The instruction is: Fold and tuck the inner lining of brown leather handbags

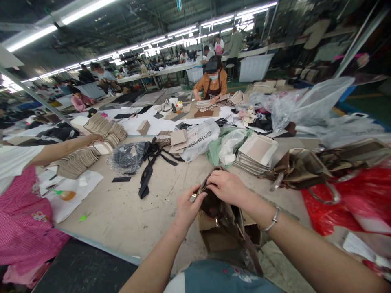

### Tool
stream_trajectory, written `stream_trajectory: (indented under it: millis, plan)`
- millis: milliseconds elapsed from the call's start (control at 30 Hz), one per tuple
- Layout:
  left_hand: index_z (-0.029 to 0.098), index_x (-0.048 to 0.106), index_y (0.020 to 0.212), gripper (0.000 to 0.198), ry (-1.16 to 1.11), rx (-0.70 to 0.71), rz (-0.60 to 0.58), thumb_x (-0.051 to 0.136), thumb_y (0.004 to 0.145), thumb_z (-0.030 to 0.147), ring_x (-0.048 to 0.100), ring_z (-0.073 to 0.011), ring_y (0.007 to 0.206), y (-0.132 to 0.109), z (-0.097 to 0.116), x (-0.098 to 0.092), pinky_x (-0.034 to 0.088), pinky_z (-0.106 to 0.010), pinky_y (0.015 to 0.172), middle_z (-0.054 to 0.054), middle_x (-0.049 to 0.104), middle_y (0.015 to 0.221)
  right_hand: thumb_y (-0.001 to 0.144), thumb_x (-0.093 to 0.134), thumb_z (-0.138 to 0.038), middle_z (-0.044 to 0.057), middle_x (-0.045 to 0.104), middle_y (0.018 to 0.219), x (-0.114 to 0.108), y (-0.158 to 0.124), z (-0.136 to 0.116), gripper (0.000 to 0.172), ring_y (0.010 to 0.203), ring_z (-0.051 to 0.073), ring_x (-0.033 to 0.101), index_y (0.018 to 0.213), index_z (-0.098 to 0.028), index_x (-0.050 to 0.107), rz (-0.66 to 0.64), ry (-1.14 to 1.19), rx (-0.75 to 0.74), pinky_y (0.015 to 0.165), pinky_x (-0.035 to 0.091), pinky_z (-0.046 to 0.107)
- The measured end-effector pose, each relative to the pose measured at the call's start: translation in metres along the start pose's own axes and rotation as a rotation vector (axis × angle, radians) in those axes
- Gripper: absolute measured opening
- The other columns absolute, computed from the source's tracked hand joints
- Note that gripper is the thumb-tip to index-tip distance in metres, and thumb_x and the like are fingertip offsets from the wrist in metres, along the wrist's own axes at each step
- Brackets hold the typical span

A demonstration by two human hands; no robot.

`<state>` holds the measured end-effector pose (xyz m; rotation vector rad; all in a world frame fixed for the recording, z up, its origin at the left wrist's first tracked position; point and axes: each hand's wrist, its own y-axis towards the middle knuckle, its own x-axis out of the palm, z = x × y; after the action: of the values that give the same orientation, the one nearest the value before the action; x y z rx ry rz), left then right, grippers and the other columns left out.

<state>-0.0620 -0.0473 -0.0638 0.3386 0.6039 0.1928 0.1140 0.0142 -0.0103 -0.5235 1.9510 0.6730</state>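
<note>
A brown handbag [218, 240], partly assembled by its look, stands on the table close to my body. My left hand [188, 203] grips the bag's upper left edge, thumb on the near side, with a small shiny metal piece by the fingers. On the same dark edge, a little higher and to the right, my right hand [227, 185] has its fingertips pinched. Both hands nearly meet there. Inside the bag it is dark, and a brown strap [252, 252] hangs down its right side. My fingers hide the exact spot being held.
Stacked beige panels [255, 152] lie beyond my right hand, beside more brown bags [301, 167] and red plastic [351, 195]. Black straps [148, 175] and a plastic-wrapped bundle [130, 156] lie ahead left. A co-worker's arm [67, 148] reaches to piled pieces [76, 160]; another person [212, 81] works opposite.
</note>
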Motion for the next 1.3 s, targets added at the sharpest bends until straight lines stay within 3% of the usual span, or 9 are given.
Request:
stream_trajectory:
  millis: [367,633,833,1100,1300]
  plan:
    - [0.018,0.07,0.091,0.017,-0.014,-0.014,0.062,0.06,0.081,0.026,0.067,-0.0168,0.08,0.004,0.007,0.008,0.054,-0.031,0.077,-0.005,0.072,0.088,0.087,0.052,-0.029,0.003,0.063,0.085,0.001,0.005,0.002,0.017,0.083,0.015,0.056,0.083,-0.021,0.067,-0.053,-0.052,0.017,0.071,0.039,0.025]
    - [0.02,0.068,0.095,0.017,0.038,0.086,0.066,0.058,0.083,0.025,0.065,-0.0162,0.079,0.006,-0.002,0.011,0.055,-0.031,0.076,-0.004,0.071,0.086,0.087,0.051,-0.03,0.002,0.064,0.084,0.001,0.008,-0.001,0.019,0.081,0.015,0.057,0.084,-0.024,0.068,-0.048,-0.091,0.059,0.068,0.039,0.025]
    - [0.02,0.069,0.095,0.017,0.009,0.042,0.055,0.059,0.082,0.027,0.065,-0.0157,0.08,0.005,-0.004,0.01,0.054,-0.031,0.077,-0.003,0.071,0.088,0.086,0.053,-0.031,0.002,0.064,0.084,0.003,0.008,-0.002,0.018,0.08,0.015,0.057,0.081,-0.023,0.068,-0.037,-0.112,0.075,0.065,0.038,0.025]
    - [0.018,0.069,0.091,0.017,0.032,0.016,0.077,0.056,0.084,0.025,0.065,-0.0161,0.078,0.003,-0.002,0.01,0.054,-0.03,0.076,-0.004,0.07,0.083,0.087,0.053,-0.032,0.003,0.064,0.085,-0.016,0.008,0.011,0.018,0.078,0.015,0.058,0.082,-0.022,0.067,-0.114,-0.159,-0.061,0.065,0.037,0.024]
    - [0.018,0.069,0.089,0.017,0.025,0.014,0.093,0.056,0.083,0.027,0.065,-0.0158,0.076,0.004,-0.002,0.01,0.053,-0.029,0.074,-0.003,0.07,0.081,0.089,0.049,-0.032,0.003,0.065,0.084,-0.019,0.008,0.014,0.021,0.076,0.015,0.059,0.083,-0.021,0.065,-0.07,-0.216,0.01,0.061,0.034,0.025]
